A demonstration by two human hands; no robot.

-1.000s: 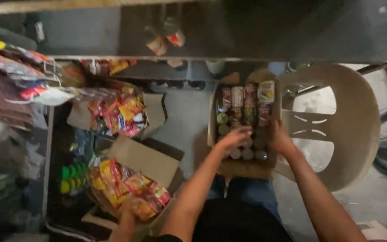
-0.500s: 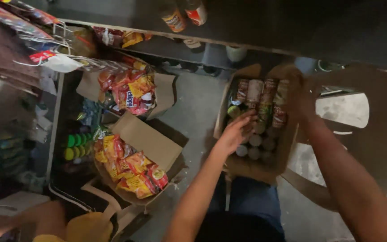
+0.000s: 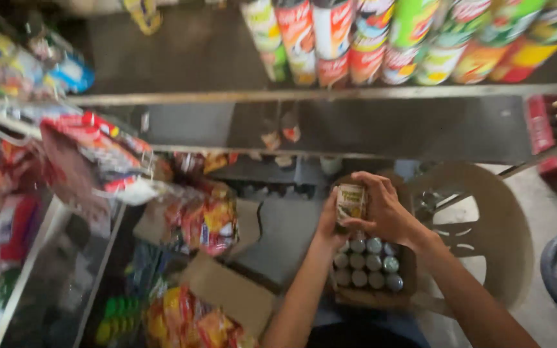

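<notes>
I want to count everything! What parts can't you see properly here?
Head view:
- Cans in the box: some hidden under both hands holding a can.
- Left hand: mostly behind that can.
- Shelf cans: tops cut off by the edge.
- Snack packets: blurred, uncountable.

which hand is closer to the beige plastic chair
Right. The right hand grips the can just beside the beige plastic chair, close to its backrest edge. The left hand is on the can's far side, away from the chair.
</notes>
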